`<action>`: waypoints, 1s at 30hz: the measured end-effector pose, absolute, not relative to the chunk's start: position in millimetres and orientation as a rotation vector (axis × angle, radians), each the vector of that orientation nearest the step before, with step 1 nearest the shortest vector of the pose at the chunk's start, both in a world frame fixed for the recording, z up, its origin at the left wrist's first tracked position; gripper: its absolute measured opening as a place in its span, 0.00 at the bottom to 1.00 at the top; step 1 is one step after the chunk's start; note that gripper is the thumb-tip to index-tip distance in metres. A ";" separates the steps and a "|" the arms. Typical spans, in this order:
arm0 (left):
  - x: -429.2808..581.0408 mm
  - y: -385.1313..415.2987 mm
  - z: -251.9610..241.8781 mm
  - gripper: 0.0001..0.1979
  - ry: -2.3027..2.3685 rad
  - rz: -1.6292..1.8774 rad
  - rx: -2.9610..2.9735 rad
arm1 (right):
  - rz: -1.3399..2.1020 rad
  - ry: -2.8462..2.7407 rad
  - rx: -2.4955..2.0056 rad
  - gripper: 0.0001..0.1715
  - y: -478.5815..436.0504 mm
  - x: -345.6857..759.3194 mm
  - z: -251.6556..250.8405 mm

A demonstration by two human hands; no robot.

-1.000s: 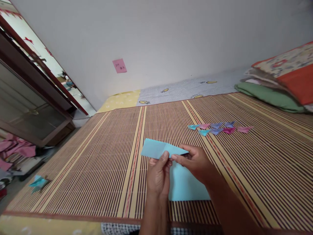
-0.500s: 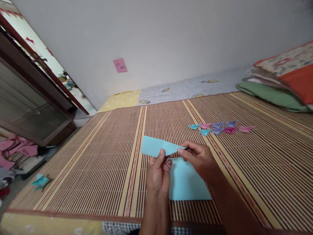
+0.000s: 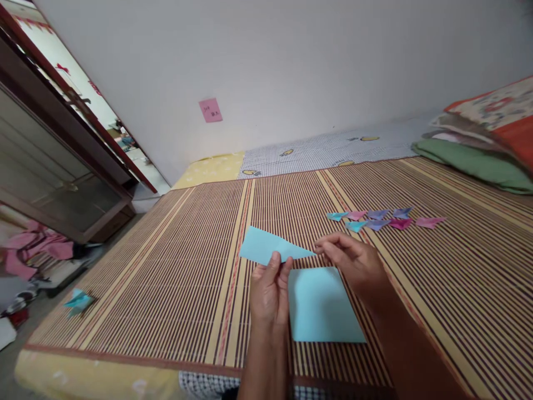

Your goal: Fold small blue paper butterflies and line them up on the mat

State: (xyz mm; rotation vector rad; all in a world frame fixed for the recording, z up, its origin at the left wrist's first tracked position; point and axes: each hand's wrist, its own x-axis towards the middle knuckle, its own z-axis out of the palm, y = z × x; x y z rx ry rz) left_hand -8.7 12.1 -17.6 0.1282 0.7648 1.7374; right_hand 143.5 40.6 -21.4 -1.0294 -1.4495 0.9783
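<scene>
My left hand grips a light blue folded paper, its thumb lying on the lower edge. The strip is broad at the left and narrows to a point at the right. At that point are the pinched fingertips of my right hand. Below the hands a flat light blue sheet rests on the striped mat. Small folded paper shapes in blue, pink and purple lie in two rows beyond my right hand, among them a magenta one and a pink one.
A crumpled-looking teal paper piece sits near the mat's left edge. Folded bedding with a green layer is stacked at the far right. A pink note is on the wall. At the left stands a door.
The folded paper has tilted, its left end turning slightly. My right hand has slid a little to the right, from the paper's face to its tip. The camera view has shifted slightly.
</scene>
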 end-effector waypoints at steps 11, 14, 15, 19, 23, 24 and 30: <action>-4.7 11.0 -21.2 0.10 0.788 1.709 0.172 | 1.057 -1.487 -1.030 0.14 38.6 129.0 -21.9; -6.4 11.8 -21.3 0.09 0.820 1.727 0.119 | 1.043 -1.501 -1.043 0.14 39.8 130.6 -23.3; -7.0 12.0 -21.3 0.08 0.826 1.731 0.116 | 1.041 -1.506 -1.049 0.14 40.5 131.0 -24.5; -9.0 12.0 -22.4 0.08 0.844 1.740 0.229 | 1.019 -1.532 -1.063 0.12 42.7 132.7 -26.9; -9.0 8.7 -26.1 0.11 0.933 1.733 0.499 | 0.647 -1.578 -1.146 0.18 37.2 134.8 -16.6; -8.6 7.0 -26.4 0.10 0.978 1.715 0.579 | 0.539 -1.595 -1.144 0.20 34.2 135.1 -12.4; -4.6 -4.1 -12.8 0.04 1.076 1.748 0.986 | 0.536 -1.757 -0.868 0.13 19.5 135.1 5.0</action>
